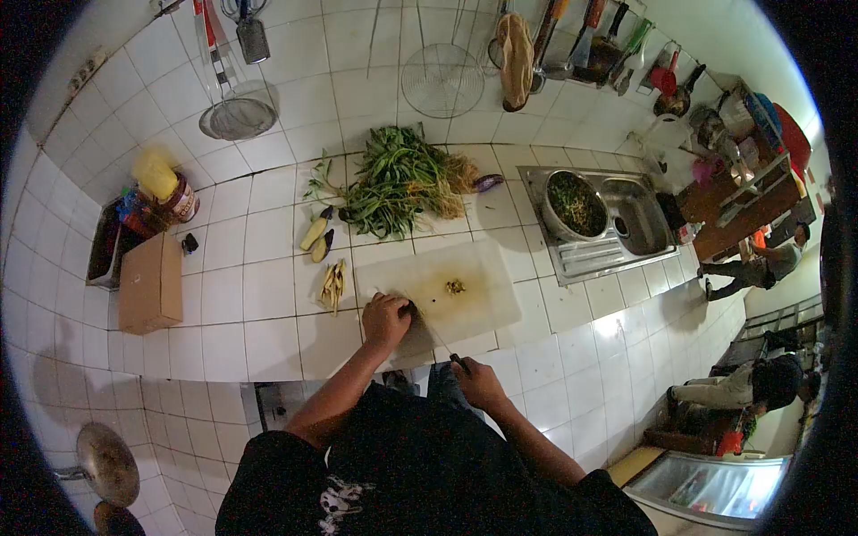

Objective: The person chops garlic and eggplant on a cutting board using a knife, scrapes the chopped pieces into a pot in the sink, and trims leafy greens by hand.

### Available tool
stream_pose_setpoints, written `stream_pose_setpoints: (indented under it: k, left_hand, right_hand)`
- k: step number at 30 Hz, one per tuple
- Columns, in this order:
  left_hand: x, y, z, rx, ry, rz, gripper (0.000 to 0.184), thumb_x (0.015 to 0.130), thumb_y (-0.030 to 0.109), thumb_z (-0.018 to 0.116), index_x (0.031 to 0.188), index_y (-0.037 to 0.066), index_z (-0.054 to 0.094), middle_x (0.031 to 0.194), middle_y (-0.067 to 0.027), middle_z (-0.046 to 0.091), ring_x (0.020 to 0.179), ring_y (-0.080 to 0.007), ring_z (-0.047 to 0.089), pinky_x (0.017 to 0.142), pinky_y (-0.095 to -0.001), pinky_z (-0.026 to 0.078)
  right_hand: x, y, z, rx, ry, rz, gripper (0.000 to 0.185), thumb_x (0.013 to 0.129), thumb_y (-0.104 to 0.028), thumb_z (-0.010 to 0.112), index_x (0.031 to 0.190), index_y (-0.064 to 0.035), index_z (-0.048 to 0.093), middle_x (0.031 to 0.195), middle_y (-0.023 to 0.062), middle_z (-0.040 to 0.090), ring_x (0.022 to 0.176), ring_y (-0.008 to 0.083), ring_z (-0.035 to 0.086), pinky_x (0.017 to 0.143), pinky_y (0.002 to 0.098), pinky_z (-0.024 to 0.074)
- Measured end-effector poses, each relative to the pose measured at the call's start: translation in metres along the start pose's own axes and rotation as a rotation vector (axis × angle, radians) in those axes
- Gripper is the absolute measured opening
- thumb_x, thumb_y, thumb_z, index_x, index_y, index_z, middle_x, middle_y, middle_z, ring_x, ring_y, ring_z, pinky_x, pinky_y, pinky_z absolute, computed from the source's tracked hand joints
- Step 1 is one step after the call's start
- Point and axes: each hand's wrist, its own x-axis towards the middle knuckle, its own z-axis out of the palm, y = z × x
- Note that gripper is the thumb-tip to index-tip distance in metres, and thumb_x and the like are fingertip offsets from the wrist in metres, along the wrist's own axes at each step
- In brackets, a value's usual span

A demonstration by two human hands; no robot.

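The left hand (387, 320) is curled over a dark piece (407, 306), pinning it on the left part of the board (490, 313), while the right hand (480, 384) is wrapped round the handle of the knife (456, 359), its blade slanting across the board towards the other hand. The main risk, as I judge it, is a cut: the blade lies near the left fingertips, and how far they are tucked back is too small to tell, so a slip on damp skin or a turning piece could bring the edge onto them. The board sits close to the front of the bench (219, 348), and if it is wet underneath, a hard push might shift it. A wide stroke could scatter the little chopped heap (456, 286); the strips (332, 284) just left of the board could be knocked by the left arm. The whole eggplant (488, 182) beside the greens (391, 183) might roll if bumped, and the bowl (576, 205) on the drainer of the sink (645, 210) could spill if jolted. As for writing, none can be read: the jar (185, 201) bears a coloured label too small to make out, the box (150, 288) looks plain, and the pale print (342, 502) on the dark shirt (429, 464) yields no legible word
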Motion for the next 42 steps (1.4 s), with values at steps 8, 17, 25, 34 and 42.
stream_pose_setpoints:
  k: [8, 17, 25, 34, 42]
  left_hand:
    - [0.004, 0.001, 0.001, 0.016, 0.053, -0.003, 0.018, 0.066, 0.015, 0.075, 0.083, 0.010, 0.074, 0.086, -0.0058, 0.071, 0.086, -0.0286, 0.064, 0.076, -0.0405, 0.053]
    - [0.002, 0.011, -0.010, 0.019, -0.016, -0.090, 0.023, 0.068, 0.019, 0.076, 0.089, 0.010, 0.074, 0.091, -0.0112, 0.070, 0.089, -0.0312, 0.063, 0.079, -0.0422, 0.052]
    - [-0.001, 0.000, 0.002, 0.019, 0.007, -0.009, 0.023, 0.067, 0.016, 0.075, 0.088, 0.009, 0.074, 0.093, -0.0077, 0.071, 0.093, -0.0286, 0.063, 0.083, -0.0408, 0.052]
    - [-0.001, -0.001, 0.005, 0.020, 0.008, 0.000, 0.022, 0.067, 0.014, 0.075, 0.088, 0.010, 0.074, 0.093, -0.0063, 0.071, 0.093, -0.0283, 0.062, 0.083, -0.0409, 0.052]
    - [-0.002, -0.003, 0.006, 0.017, 0.019, 0.023, 0.024, 0.066, 0.014, 0.075, 0.090, 0.008, 0.073, 0.091, -0.0093, 0.070, 0.090, -0.0306, 0.062, 0.083, -0.0429, 0.052]
  right_hand:
    - [0.003, -0.019, -0.004, -0.080, -0.028, 0.095, 0.045, 0.097, -0.042, 0.051, 0.098, 0.0021, 0.059, 0.084, 0.0314, 0.064, 0.085, 0.0501, 0.062, 0.073, 0.0559, 0.0477]
    - [0.019, -0.005, -0.004, -0.077, 0.025, 0.000, 0.039, 0.098, -0.037, 0.051, 0.093, 0.0009, 0.058, 0.080, 0.0302, 0.063, 0.082, 0.0509, 0.061, 0.070, 0.0568, 0.0470]
    - [-0.002, 0.001, -0.004, -0.029, -0.026, -0.009, 0.043, 0.099, -0.039, 0.050, 0.106, 0.0009, 0.062, 0.085, 0.0302, 0.065, 0.086, 0.0505, 0.062, 0.074, 0.0550, 0.0486]
    - [0.000, -0.004, -0.001, -0.026, -0.082, 0.085, 0.046, 0.099, -0.041, 0.048, 0.113, 0.0001, 0.062, 0.093, 0.0310, 0.065, 0.091, 0.0489, 0.062, 0.078, 0.0547, 0.0487]
    - [0.000, -0.018, -0.007, -0.203, -0.058, 0.109, 0.044, 0.098, -0.040, 0.046, 0.099, 0.0015, 0.058, 0.084, 0.0298, 0.065, 0.087, 0.0485, 0.063, 0.076, 0.0574, 0.0479]
